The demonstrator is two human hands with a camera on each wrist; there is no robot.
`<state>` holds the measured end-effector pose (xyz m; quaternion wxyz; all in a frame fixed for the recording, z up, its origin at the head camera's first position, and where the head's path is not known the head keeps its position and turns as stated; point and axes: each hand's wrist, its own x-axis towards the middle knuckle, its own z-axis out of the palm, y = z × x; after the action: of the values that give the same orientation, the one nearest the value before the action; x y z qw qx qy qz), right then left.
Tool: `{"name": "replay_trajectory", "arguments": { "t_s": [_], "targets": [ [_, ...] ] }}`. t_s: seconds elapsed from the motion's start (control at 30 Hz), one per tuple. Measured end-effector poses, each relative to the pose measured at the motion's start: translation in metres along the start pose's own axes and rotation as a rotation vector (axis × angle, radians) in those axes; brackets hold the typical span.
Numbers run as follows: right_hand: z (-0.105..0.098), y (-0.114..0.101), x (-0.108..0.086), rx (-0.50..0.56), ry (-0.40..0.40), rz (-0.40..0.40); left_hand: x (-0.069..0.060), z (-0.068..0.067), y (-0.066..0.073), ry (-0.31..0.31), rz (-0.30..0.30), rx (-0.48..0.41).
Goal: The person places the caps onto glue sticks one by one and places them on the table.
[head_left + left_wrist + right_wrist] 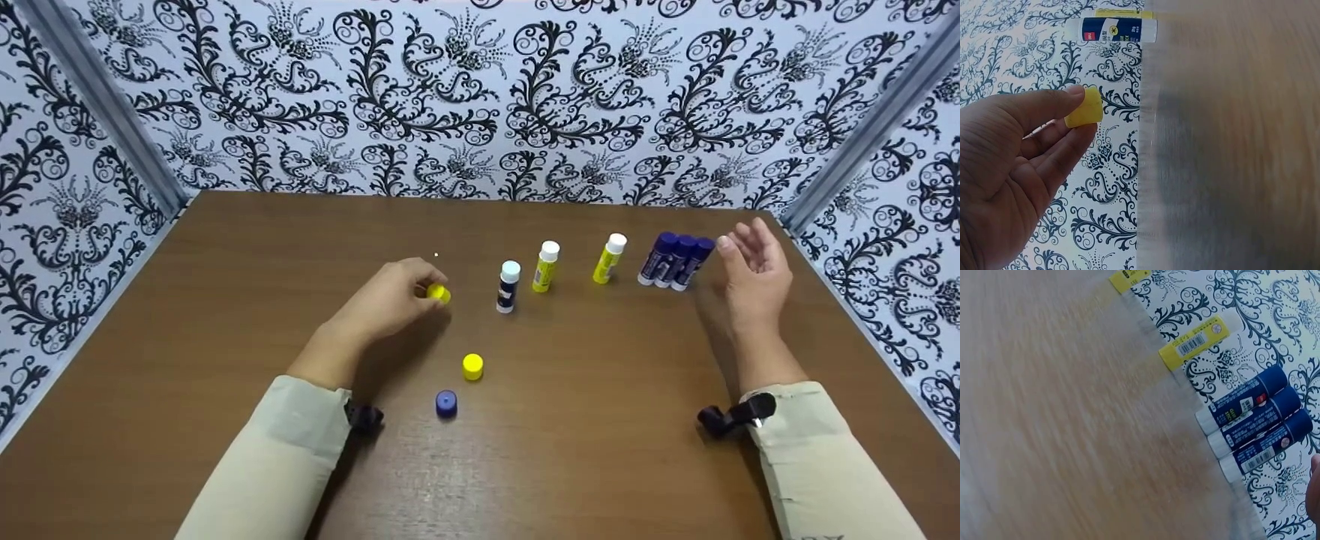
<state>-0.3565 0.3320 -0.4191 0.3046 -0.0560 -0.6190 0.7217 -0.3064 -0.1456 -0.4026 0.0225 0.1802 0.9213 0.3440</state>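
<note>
My left hand [386,300] pinches a yellow glue stick cap [1085,108] between thumb and fingers, above the table's left half. To its right stands a navy glue stick [507,289] with a white top, and beyond that two yellow glue sticks [545,268] [609,260], also white-topped. Three navy glue sticks [675,262] with blue caps stand side by side at the right. Just right of this trio is my right hand [759,277], raised, its fingers loosely bent around nothing. Only a sliver of that hand shows in the right wrist view.
Nearer the front, a loose yellow cap [472,367] and a loose blue cap [446,404] rest on the brown table [570,450]. A tiny white speck [436,255] lies behind the left hand. Patterned walls [480,97] enclose the table's back and sides.
</note>
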Motion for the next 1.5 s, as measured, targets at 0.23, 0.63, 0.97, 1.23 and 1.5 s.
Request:
{"name": "replay_trajectory", "arguments": {
  "t_s": [0.23, 0.63, 0.97, 1.23, 1.5],
  "targets": [
    [0.003, -0.005, -0.002, 0.005, -0.001, -0.002, 0.0, 0.0, 0.001, -0.002, 0.005, -0.019],
    [0.011, -0.015, -0.008, 0.05, -0.009, -0.014, -0.002, -0.002, 0.007, -0.005, 0.043, -0.042],
    [0.02, -0.022, -0.015, 0.08, -0.031, -0.038, -0.003, -0.002, 0.01, -0.02, 0.024, -0.067],
    [0.024, -0.025, -0.018, 0.089, -0.056, -0.032, -0.004, -0.002, 0.012, -0.023, 0.022, -0.072],
    [0.028, -0.026, -0.023, 0.089, -0.074, -0.041, -0.005, -0.003, 0.013, -0.011, 0.044, -0.077]
  ]
}}
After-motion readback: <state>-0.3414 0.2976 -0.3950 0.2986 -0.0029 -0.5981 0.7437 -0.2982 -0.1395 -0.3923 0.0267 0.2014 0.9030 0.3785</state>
